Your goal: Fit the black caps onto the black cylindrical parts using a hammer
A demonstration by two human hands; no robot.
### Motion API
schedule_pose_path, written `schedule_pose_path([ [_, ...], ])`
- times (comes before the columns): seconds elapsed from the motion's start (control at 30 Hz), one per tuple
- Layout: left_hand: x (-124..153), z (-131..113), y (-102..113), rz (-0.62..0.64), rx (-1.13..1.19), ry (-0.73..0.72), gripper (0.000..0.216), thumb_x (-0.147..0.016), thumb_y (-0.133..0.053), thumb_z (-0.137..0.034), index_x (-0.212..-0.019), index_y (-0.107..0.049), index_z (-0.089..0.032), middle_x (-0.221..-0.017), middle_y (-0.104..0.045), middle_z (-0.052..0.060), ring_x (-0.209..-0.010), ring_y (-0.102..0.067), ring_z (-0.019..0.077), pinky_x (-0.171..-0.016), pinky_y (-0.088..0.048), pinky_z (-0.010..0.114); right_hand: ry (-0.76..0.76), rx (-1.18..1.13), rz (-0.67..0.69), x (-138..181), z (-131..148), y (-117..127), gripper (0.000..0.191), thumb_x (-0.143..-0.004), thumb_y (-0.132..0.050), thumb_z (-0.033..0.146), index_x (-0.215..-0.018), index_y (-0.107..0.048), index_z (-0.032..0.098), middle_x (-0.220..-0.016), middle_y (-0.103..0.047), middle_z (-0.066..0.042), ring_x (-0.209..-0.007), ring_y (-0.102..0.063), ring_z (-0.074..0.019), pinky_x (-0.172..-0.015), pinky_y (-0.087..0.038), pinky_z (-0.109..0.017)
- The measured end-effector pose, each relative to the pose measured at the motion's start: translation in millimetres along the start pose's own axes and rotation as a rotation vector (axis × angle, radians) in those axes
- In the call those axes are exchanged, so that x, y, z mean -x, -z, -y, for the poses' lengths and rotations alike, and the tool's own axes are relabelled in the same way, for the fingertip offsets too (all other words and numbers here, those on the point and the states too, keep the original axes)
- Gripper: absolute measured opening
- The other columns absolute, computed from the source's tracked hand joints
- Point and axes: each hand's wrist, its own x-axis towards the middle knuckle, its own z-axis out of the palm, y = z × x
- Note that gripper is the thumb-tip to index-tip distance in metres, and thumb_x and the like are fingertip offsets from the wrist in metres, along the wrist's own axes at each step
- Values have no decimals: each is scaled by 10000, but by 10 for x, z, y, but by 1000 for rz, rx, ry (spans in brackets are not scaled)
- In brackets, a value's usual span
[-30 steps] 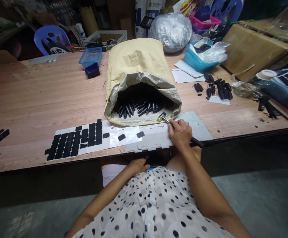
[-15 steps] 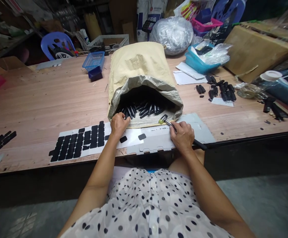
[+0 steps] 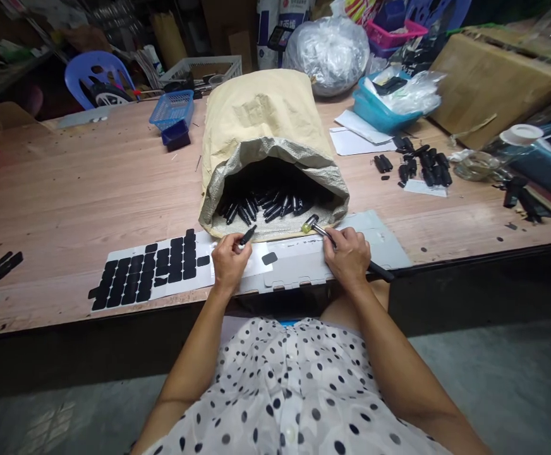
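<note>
The left hand (image 3: 230, 262) pinches a black piece (image 3: 248, 234) between thumb and fingers, just at the front lip of the sack (image 3: 266, 98); the piece slants away and to the right, and a light hold on its near end should leave the far end clear. The right hand (image 3: 347, 259) has its fingers wrapped around the handle of the hammer (image 3: 321, 232), whose head is at the lip, right of the loose pieces (image 3: 278, 205); a relaxed, steady grip seems best, with the head well apart from the left fingertips.
</note>
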Motion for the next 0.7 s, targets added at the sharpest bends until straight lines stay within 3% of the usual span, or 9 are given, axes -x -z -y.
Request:
schedule_pose_path([
  [0.13, 256, -14, -124, 214, 303, 128, 290, -750, -705, -371, -971, -726, -186, -717, -648, -9, -616, -555, 122, -608, -497, 248, 2, 1, 15, -5, 9, 18, 295, -943, -509, 281, -1122, -740, 241, -924, -580, -95, -879, -432, -248, -735, -282, -342],
  [0.23, 323, -28, -218, 325, 367, 157, 319, -723, -733, -386, -965, -742, -178, -687, -631, -15, -613, -555, 119, -597, -485, 243, 6, 3, 23, -10, 14, 30, 294, -939, -516, 281, -1129, -737, 243, -926, -579, -96, -877, -425, -247, -737, -289, -345],
  [0.4, 315, -102, -242, 392, 280, 82, 251, -756, -737, -324, -965, -765, -189, -653, -618, -32, -593, -531, 112, -599, -467, 242, 3, 16, 36, -13, 36, 49, 297, -953, -506, 278, -1131, -742, 247, -934, -591, -95, -879, -435, -245, -741, -294, -344],
  [0.6, 238, -167, -263, 404, 130, -99, 184, -784, -730, -229, -963, -775, -226, -958, -709, 20, -672, -562, 122, -665, -516, 262, -8, 9, 25, -9, 61, 50, 295, -956, -504, 270, -1119, -749, 244, -935, -604, -98, -888, -449, -249, -754, -308, -350],
  [0.7, 176, -169, -288, 419, 28, -134, 182, -795, -725, -209, -966, -779, -238, -946, -694, 19, -716, -589, 143, -705, -533, 280, -7, 10, 23, -7, 57, 37, 297, -956, -501, 279, -1120, -746, 245, -935, -597, -97, -886, -442, -250, -755, -306, -349],
])
